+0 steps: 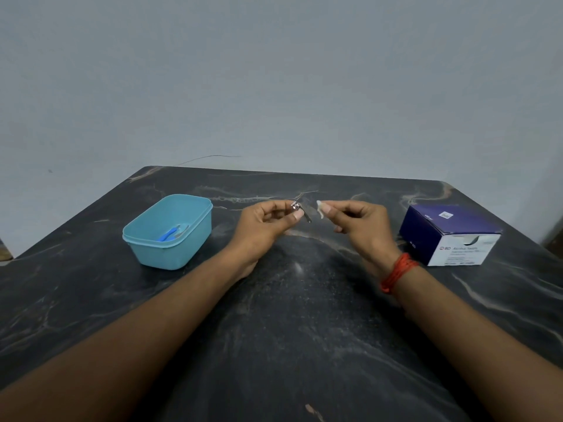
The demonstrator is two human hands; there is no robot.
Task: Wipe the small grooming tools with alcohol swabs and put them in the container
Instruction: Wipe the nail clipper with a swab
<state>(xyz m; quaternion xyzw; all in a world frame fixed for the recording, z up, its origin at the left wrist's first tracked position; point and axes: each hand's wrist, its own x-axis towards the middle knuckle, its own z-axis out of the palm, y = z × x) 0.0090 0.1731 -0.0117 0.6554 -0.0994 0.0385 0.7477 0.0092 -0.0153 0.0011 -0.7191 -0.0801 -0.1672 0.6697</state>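
Pinching a small metal nail clipper (300, 212) btwn thumb and fingertips, the person's left hand (268, 223) sits raised above the dark marbled table (289, 330), approx. mid-table. The clipper's thin end slants down and to the right, past the thumb. The other fingers curl in under the palm.

The right hand (362, 226) faces it from the other side, thumb and forefinger pinching a small white swab (320, 208), crumpled, w/ its free end pointing toward the clipper. Swab and clipper are very near each other but apart; a narrow gap shows btwn them. A red thread band (397, 271) wraps the right wrist. Both forearms reach in from the bottom edge.

Left of the hands, a light-blue plastic container (164, 254) stands on the table, lid off, well apart from the left hand. Inside it lies a blue-handled tool (169, 234) beside some thin metal piece; too small to tell what kind.

On the far right, a dark-blue and white box (451, 236) marked alcohol swabs stands on the table, w/ an opening cut in its front top edge. A plain grey wall (274, 71) runs behind the table.
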